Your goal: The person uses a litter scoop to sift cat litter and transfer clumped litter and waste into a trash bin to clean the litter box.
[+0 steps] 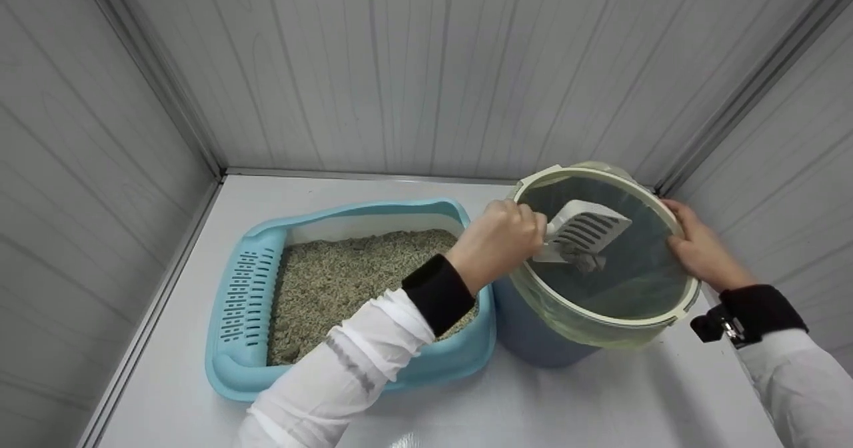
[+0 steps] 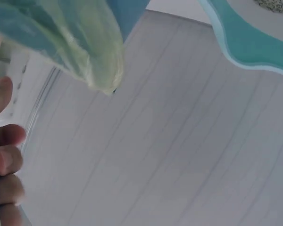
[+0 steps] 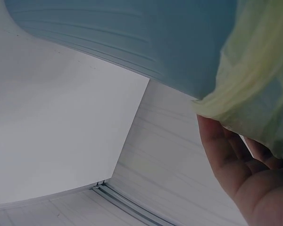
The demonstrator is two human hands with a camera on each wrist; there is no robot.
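My left hand (image 1: pixel 496 241) grips the handle of a white slotted scoop (image 1: pixel 586 231), held over the mouth of a blue bin (image 1: pixel 533 335) lined with a yellow-green bag (image 1: pixel 600 325). A small grey clump (image 1: pixel 588 261) hangs at the scoop's lower edge. My right hand (image 1: pixel 696 248) grips the bin's rim on the far right side. In the left wrist view, curled fingers (image 2: pixel 7 157) sit below the bag (image 2: pixel 85 52). The right wrist view shows my right hand (image 3: pixel 245 183) under the bag's overhang (image 3: pixel 254 80), against the bin wall (image 3: pixel 132 33).
A light blue litter box (image 1: pixel 243 295) filled with pale pellet litter (image 1: pixel 333 281) stands on the white surface (image 1: pixel 600 408), touching the bin's left side. Grey panelled walls close in at the back and both sides. The box's rim (image 2: pixel 245 42) shows in the left wrist view.
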